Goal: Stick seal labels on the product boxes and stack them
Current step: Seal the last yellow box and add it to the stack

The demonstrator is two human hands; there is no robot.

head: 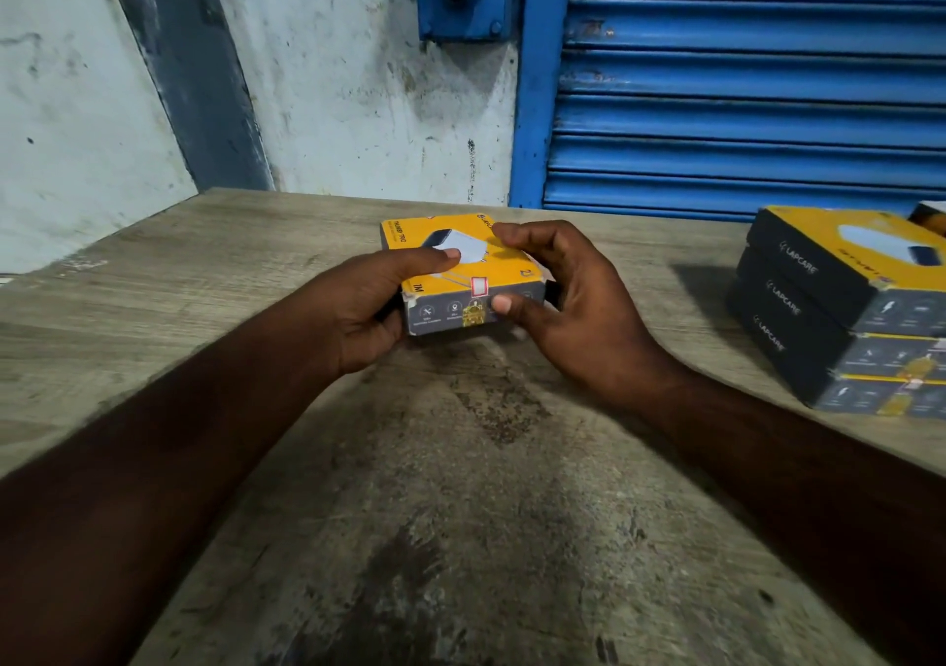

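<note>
Small flat cardboard product box, yellow top and dark grey sides point(460, 266), sits well left of the stack of three identical yellow-and-grey boxes point(839, 307), over the worn grey wooden table point(460, 486). Can't tell if it touches the table. Both hands grip it.

- Left hand point(379, 301): on the side away from the stack, thumb on the yellow top, fingers curled under.
- Right hand point(563, 296): on the stack side, fingertips on the far top edge, thumb pressing the near grey face.
- Gold seal label point(473, 313): on that near face, just beside the thumb.
- Blue corrugated metal shutter point(742, 76): behind the stack.
</note>
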